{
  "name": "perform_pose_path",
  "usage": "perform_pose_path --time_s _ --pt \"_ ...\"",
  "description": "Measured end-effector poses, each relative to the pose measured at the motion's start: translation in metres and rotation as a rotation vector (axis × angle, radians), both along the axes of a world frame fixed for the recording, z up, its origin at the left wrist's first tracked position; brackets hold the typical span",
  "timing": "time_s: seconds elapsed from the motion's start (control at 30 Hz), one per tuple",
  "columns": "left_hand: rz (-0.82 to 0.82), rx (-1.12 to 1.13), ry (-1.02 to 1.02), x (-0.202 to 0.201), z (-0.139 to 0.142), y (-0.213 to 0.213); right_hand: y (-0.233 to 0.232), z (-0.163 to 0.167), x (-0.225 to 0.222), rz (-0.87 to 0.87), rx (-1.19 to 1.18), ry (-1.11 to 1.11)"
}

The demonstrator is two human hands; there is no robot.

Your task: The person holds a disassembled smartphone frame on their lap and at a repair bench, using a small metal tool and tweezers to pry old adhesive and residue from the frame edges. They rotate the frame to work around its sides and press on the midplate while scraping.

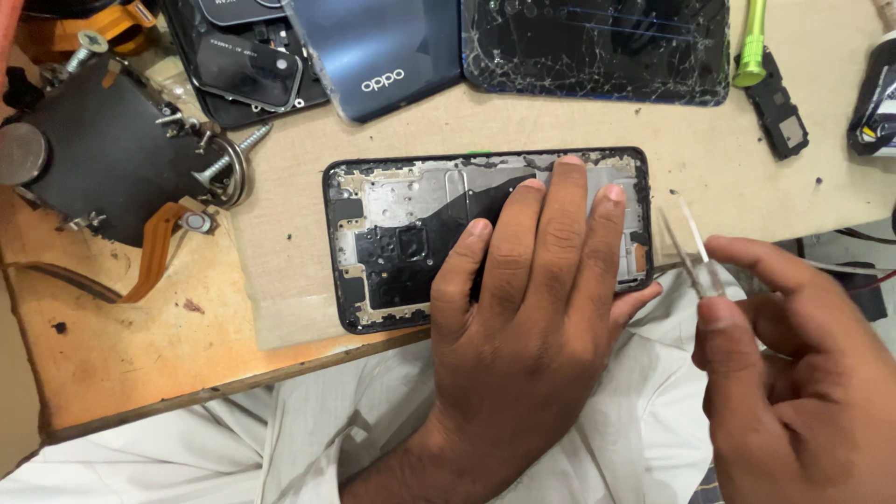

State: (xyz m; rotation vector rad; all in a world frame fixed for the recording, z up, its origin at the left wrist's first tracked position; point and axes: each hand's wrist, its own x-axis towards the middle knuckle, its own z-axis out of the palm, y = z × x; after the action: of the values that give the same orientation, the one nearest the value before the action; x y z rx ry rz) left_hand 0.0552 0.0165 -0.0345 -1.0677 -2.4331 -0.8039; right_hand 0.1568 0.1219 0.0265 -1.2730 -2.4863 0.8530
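Observation:
An opened phone frame [401, 233] lies flat on the wooden bench, its metal midplate and black inner parts exposed. My left hand [532, 308] rests palm-down on its right half, fingers spread over the plate and pressing it in place. My right hand [793, 364] hovers just right of the phone and pinches a pair of thin metal tweezers [689, 245] between thumb and fingers, their tips pointing up and away, clear of the phone.
Behind the phone lie a dark blue back cover [373, 51], a cracked screen panel [597, 42] and another dark phone part [247, 65]. A magnetic black pad with screws [112, 149] sits at left. A green tool [751, 42] and small black module [782, 117] are at right.

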Motion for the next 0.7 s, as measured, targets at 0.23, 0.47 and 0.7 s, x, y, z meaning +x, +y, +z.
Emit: perform_pose_path --time_s 0.23,0.47,0.7 --pt "-0.004 -0.021 -0.013 0.002 0.002 -0.002 -0.003 -0.002 -0.010 -0.002 -0.150 0.098" --pt "0.008 -0.025 0.017 0.000 -0.001 0.001 -0.005 -0.008 -0.016 0.000 0.017 0.093" --pt "-0.014 -0.028 0.002 -0.006 0.007 0.001 -0.005 -0.009 -0.021 -0.038 -0.054 0.304"
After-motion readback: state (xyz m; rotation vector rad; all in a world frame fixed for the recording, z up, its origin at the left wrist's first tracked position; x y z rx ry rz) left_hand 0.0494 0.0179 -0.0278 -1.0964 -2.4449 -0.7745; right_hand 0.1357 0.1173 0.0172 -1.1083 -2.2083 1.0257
